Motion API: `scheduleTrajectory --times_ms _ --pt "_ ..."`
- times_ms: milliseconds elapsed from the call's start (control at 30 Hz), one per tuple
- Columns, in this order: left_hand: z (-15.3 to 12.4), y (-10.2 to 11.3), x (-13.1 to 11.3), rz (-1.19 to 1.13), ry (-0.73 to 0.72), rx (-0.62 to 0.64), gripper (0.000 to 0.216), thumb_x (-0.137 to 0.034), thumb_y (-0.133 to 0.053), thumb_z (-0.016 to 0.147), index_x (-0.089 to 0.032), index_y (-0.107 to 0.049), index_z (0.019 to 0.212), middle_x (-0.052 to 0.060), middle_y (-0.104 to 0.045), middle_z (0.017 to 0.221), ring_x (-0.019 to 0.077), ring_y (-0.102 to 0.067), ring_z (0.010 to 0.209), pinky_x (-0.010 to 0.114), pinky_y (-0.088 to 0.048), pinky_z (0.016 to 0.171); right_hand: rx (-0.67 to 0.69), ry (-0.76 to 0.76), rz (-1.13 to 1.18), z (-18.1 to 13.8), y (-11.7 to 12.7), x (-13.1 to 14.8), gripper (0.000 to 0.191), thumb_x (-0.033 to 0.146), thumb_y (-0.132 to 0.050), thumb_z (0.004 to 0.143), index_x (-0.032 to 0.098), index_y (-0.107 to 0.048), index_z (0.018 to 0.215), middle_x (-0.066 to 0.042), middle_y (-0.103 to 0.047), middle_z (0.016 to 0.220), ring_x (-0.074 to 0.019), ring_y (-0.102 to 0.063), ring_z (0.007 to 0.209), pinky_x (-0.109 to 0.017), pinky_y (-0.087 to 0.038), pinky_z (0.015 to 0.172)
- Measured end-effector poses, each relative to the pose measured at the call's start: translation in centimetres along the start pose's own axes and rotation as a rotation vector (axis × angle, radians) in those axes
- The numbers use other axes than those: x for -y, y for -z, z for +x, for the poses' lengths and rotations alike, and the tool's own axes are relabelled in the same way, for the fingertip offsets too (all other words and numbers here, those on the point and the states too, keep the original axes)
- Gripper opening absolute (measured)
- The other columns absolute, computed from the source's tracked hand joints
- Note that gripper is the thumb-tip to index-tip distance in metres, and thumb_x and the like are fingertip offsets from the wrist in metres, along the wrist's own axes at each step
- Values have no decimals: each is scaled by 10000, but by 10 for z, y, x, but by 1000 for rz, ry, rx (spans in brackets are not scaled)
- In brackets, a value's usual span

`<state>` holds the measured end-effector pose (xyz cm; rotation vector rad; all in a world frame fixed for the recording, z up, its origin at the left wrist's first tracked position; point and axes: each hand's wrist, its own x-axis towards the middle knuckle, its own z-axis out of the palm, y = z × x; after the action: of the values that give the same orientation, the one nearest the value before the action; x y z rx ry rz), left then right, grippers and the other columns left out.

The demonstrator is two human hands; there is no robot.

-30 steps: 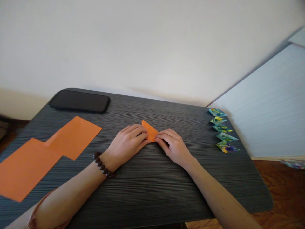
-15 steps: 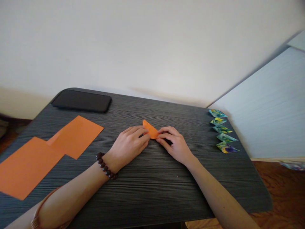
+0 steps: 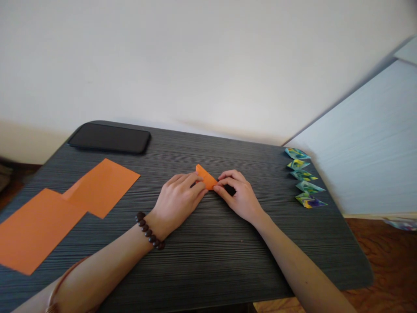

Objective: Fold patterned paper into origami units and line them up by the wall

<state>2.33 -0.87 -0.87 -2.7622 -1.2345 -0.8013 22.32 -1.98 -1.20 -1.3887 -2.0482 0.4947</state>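
A small folded orange paper (image 3: pixel 205 175) lies near the middle of the dark striped table (image 3: pixel 202 261). My left hand (image 3: pixel 177 201), with a dark bead bracelet at the wrist, rests on the table and presses the paper's left side with its fingertips. My right hand (image 3: pixel 237 196) has its fingers curled and pinches the paper's right end against the table. Most of the paper is hidden under my fingers; only its upper left tip shows.
Two flat orange sheets (image 3: pixel 61 208) overlap at the left of the table. A black phone (image 3: pixel 109 138) lies at the back left corner. Several folded patterned paper pieces (image 3: pixel 302 176) line the right edge. A pale board (image 3: pixel 368 143) leans at the right.
Both hands have slid slightly along the folded orange paper, covering more of it; less of the paper shows than a second ago. Everything else stays where it was.
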Motion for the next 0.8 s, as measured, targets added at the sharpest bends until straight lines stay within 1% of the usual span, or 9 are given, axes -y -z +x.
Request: scheduleTrajectory --times_ms 100,333,500,633,800 --pt "-1 2 1 -16 0 33 169 -262 -495 891 -178 -642 879 42 -670 932 192 -625 896 358 -491 836 16 -6 13 0 3 1 117 281 -550 856 211 -641 835 -48 -588 986 -184 -553 954 -374 -437 872" --pt "1 6 -1 -24 15 84 185 -268 -459 908 -174 -618 915 64 -654 941 204 -606 943 369 -483 852 -43 -50 -57 -2 -4 5 85 253 -567 824 209 -619 773 -56 -579 987 -208 -543 931 -416 -438 859" --pt "1 9 0 -4 -34 164 161 -189 -474 892 -191 -622 956 62 -641 979 213 -593 988 374 -489 859 -63 -78 -91 -3 -7 7 80 251 -570 817 202 -602 762 -64 -567 1005 -214 -534 932 -417 -433 854" --pt "-1 10 1 15 -71 145 171 -160 -499 871 -193 -620 987 70 -631 1023 226 -595 987 393 -500 853 -72 -92 -102 -4 -8 7 98 258 -577 807 195 -592 733 -72 -557 1004 -221 -531 932 -419 -437 841" --pt "-1 11 1 18 -73 155 165 -163 -502 873 -194 -622 983 61 -633 984 218 -603 959 390 -504 849 -76 -95 -112 -4 -9 7 118 273 -582 805 195 -588 716 -74 -552 1007 -223 -533 924 -424 -435 837"
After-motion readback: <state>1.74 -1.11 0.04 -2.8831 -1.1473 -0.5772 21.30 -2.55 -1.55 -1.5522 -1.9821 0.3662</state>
